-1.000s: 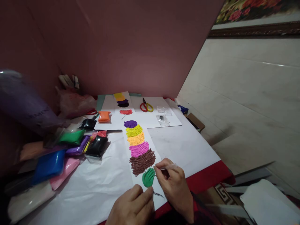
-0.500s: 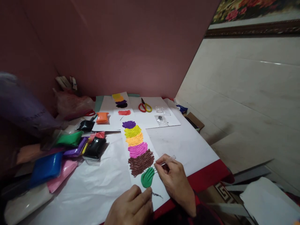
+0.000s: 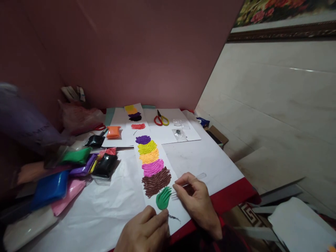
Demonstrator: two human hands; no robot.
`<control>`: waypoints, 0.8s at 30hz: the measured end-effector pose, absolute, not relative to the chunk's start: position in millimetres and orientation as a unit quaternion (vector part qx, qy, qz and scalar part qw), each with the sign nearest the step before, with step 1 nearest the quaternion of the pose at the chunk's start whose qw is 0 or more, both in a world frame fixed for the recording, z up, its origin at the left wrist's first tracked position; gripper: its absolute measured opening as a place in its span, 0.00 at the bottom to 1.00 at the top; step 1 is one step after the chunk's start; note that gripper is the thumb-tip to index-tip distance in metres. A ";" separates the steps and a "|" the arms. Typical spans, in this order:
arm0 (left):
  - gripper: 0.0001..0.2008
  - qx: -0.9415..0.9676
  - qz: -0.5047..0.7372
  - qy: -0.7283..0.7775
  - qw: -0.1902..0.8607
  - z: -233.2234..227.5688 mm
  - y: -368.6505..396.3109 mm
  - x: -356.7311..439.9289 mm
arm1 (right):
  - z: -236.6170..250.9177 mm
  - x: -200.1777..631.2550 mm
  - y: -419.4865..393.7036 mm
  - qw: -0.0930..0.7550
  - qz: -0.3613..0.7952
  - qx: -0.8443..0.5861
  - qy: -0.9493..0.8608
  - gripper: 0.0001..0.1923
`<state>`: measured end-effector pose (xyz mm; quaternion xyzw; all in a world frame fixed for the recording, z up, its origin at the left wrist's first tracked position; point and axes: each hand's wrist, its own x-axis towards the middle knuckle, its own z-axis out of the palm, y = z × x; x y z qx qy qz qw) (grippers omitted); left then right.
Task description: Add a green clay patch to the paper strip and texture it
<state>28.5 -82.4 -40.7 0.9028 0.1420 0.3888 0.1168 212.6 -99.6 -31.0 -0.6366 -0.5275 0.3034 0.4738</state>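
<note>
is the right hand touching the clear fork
Touching: the head view shows the right hand pinching the clear fork, its tines and handle end showing on either side.

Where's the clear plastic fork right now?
In the head view, the fork is in the right hand, lower right of centre, its tines just right of the green clay patch.

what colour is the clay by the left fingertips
The clay is green, with grooves across it; it shows best in the head view.

left hand [image 3: 144,229] cropped by the bottom edge, clear fork [image 3: 201,176] partly hidden by right hand [image 3: 196,203], lettering blurred on purple bag [image 3: 31,122], floral painting [image 3: 283,12] cut off top right
</note>
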 end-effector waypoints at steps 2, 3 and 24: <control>0.11 0.901 0.390 0.147 0.120 -39.9 -82.6 28.4 | -30.3 211.1 -100.0 0.452 0.312 -0.625 -0.555 0.07; 0.11 0.900 0.393 0.148 0.119 -39.4 -82.6 28.2 | -30.3 210.6 -99.7 0.441 0.308 -0.624 -0.567 0.07; 0.11 0.900 0.388 0.149 0.134 -39.1 -83.0 28.4 | -26.0 208.0 -95.5 0.398 0.250 -0.623 -0.625 0.06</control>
